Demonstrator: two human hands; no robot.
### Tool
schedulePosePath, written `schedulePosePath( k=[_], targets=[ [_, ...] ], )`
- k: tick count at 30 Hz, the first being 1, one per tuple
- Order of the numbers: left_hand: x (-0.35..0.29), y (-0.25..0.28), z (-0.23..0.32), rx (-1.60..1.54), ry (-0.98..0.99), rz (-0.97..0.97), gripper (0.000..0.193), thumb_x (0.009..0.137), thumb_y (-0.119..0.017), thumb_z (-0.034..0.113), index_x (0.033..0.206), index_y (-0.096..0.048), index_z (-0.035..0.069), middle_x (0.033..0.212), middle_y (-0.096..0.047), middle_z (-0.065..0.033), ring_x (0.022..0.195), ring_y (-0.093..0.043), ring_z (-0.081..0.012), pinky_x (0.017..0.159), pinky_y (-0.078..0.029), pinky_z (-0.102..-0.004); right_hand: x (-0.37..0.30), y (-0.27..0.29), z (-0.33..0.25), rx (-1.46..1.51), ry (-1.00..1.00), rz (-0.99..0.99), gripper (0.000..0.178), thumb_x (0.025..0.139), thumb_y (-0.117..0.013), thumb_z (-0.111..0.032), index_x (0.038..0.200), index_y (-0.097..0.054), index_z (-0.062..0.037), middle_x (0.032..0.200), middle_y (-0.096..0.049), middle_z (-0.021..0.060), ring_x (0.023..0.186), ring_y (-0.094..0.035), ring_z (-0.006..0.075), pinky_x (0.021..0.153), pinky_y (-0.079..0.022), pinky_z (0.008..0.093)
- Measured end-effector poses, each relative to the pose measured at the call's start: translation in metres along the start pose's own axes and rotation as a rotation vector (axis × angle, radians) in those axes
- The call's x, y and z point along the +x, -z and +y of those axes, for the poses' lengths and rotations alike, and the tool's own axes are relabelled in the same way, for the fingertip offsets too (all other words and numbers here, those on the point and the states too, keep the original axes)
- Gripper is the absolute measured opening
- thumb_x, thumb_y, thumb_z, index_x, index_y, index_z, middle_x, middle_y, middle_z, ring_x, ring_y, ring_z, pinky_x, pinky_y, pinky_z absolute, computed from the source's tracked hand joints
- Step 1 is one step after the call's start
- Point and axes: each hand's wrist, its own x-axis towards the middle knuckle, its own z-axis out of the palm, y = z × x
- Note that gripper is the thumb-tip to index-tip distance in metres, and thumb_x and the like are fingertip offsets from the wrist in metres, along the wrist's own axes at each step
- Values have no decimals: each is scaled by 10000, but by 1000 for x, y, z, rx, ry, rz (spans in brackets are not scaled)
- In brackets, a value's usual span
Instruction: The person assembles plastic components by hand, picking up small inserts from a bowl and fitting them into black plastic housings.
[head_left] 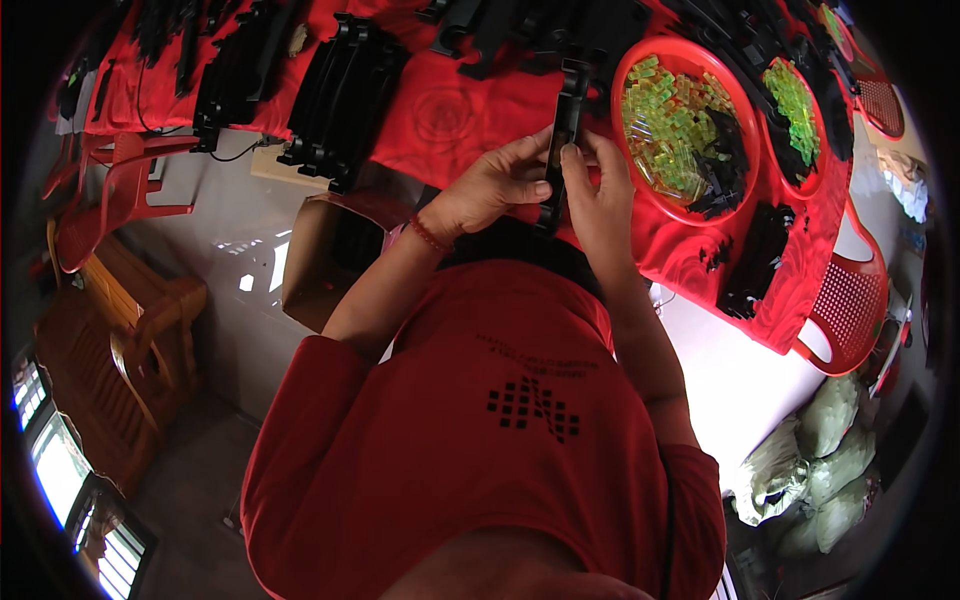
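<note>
Between my two hands is a long, narrow black plastic part (570, 103), held lengthwise away from me at the table's near edge. My left hand (500, 185) grips it from the left, thumb lying across its lower half. From the right, my right hand (598, 185) holds it with the thumb pressed on its face; some of its fingers are hidden behind the part. To the right of my right hand stands a round red tray (752, 120) with many small yellow-green clear pieces (665, 115) and small black pieces (722, 165).
A stack of black parts (345, 95) lies left on the red tablecloth (440, 115). A second red tray (815, 130) is at the right. Below the table edge sits an open cardboard box (310, 260). Red chairs (850, 290) and a wooden bench (130, 350) stand around.
</note>
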Motion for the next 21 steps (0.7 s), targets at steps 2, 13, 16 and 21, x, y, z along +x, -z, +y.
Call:
schedulePosePath(
  k=[2, 13, 16, 21],
  targets=[
    [-3, 3, 0, -18, 12, -8, 748, 908, -604, -70, 1554, -275, 116, 1338, -539, -37, 1257, -508, -150, 1070, -424, -308, 1, -2, -6, -62, -9, -7, 247, 840, -693, -205, 1040, -660, -63, 919, -684, 52, 908, -639, 230, 862, -398, 441],
    [0, 2, -2, 64, 63, 15, 760, 903, -607, -83, 1554, -287, 146, 1334, -550, -20, 1203, -527, -124, 1031, -451, -287, 2, -6, 1, -1, -136, -13, 197, 802, -714, -170, 938, -629, -56, 834, -663, 39, 879, -623, 248, 811, -421, 446],
    [-1, 0, 0, 134, 85, 22, 764, 904, -612, -75, 1556, -279, 142, 1332, -556, -18, 1170, -539, -114, 1025, -452, -282, 2, -8, 9, -27, -126, -9, 197, 804, -711, -156, 924, -606, -39, 825, -652, 77, 845, -621, 270, 807, -425, 458],
    [0, 1, -1, 135, 82, 9, 763, 906, -616, -68, 1557, -272, 131, 1294, -574, -19, 1127, -555, -107, 1010, -462, -276, 1, -6, 4, -348, 32, -7, 170, 847, -682, -143, 914, -590, -16, 857, -653, 122, 794, -631, 265, 783, -475, 429]
  ],
)
